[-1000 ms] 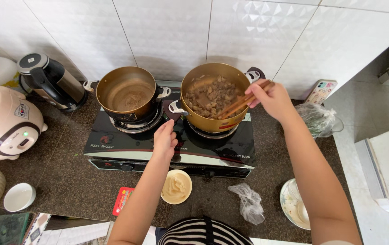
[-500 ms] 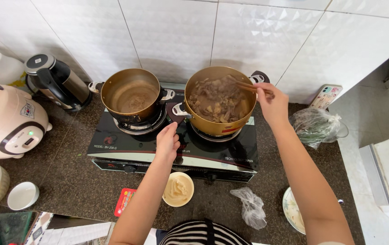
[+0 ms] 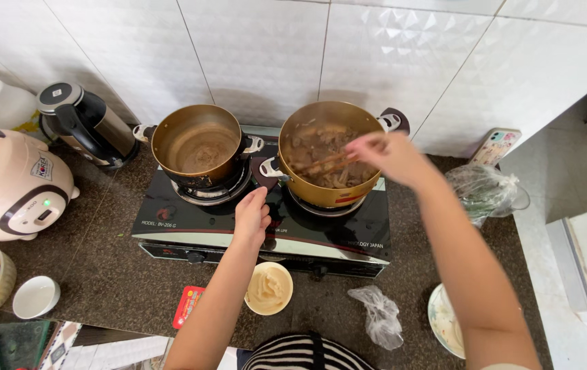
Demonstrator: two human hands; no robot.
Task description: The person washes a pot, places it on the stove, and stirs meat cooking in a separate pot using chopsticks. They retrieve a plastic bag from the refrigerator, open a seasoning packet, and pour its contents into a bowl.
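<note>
Chopsticks gripped by right hand in pot; left hand loose on stove

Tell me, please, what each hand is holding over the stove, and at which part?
The right hand holds wooden chopsticks by their upper ends; the tips are in the food of the right pot. The left hand holds nothing and rests on the stove.

Two pots crowd stove; bare counter front-left; bowl, plastic bag block front.

left hand flat, palm down | right hand raised, grip closed
</note>
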